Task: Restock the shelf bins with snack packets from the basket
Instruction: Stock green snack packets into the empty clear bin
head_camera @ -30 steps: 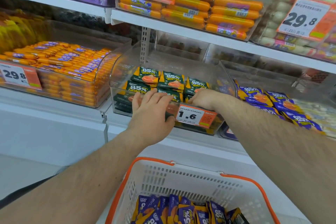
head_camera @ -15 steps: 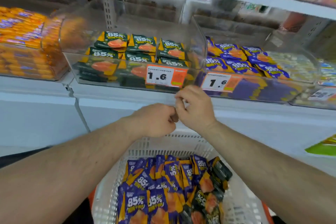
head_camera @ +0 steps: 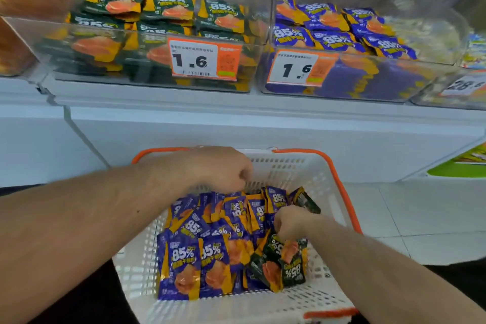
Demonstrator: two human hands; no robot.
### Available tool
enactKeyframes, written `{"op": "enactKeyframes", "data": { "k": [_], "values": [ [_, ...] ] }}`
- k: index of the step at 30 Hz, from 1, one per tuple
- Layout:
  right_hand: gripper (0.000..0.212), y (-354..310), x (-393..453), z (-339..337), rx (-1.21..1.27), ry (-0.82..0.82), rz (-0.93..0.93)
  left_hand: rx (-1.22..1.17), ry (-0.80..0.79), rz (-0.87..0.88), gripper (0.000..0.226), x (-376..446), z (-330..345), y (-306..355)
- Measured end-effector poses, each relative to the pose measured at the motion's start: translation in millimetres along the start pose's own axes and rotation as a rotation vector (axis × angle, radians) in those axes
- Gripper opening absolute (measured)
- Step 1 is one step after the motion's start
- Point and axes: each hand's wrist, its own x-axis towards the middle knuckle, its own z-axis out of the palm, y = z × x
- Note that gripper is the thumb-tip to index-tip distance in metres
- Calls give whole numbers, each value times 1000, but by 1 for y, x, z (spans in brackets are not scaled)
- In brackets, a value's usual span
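While both bare forearms reach down from the near edge, a person's left hand point(head_camera: 218, 168) hovers over the far side of a white basket point(head_camera: 136, 271) with orange handles, its fingers curled together into a loose fist; whether they pinch anything beneath cannot be told. Just below and toward the viewer from those fingers lies a heap of purple snack packets point(head_camera: 184, 263), marked "85%", filling most of the basket floor. Beyond the left knuckles, on the white shelf point(head_camera: 236, 102), a clear bin point(head_camera: 79, 42) holds stacked green snack packets point(head_camera: 168, 8) behind an orange-and-white price tag point(head_camera: 205, 59) reading 1.6. Further right, the right hand point(head_camera: 292, 221) dips into the basket, its fingers bent and closed on the top edge of a green packet point(head_camera: 281, 265) that hangs upside down beneath them, touching the purple heap. Another dark packet point(head_camera: 303, 198) stands just beyond the right fingers, against the basket's far wall. Above and beyond that hand, a second clear bin point(head_camera: 394, 81) holds purple packets point(head_camera: 331, 34) behind its own 1.6 tag point(head_camera: 297, 68).
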Motion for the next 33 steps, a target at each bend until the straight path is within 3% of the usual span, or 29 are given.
{"op": "enactKeyframes", "data": {
  "k": [2,4,10,13,18,23,26,29,33],
  "values": [
    [24,1,5,9,-171,-130,4,2,-1,-9,27,1,0,-1],
    [33,-1,6,13,-348,-153,-2,-6,-5,-14,28,1,-1,-1],
    [9,-25,-16,-14,-589,-130,-79,-69,27,-25,30,-8,-3,-9],
    [4,-44,-31,-57,-412,-83,-120,-107,17,-59,34,-16,-7,-22],
    [11,-79,-78,-128,46,153,-279,-166,-18,-153,39,-35,-23,-56],
    [16,-103,-104,-156,542,318,-395,-362,29,-324,65,-62,-39,-85],
    [20,-119,-118,-157,913,351,-513,-561,16,-359,49,-80,-41,-104],
    [28,-135,-130,-159,1095,381,-614,-923,173,-287,14,-91,-41,-120],
    [33,-156,-145,-166,1077,490,-724,-1142,556,-188,7,-103,-53,-124]
  ]
}}
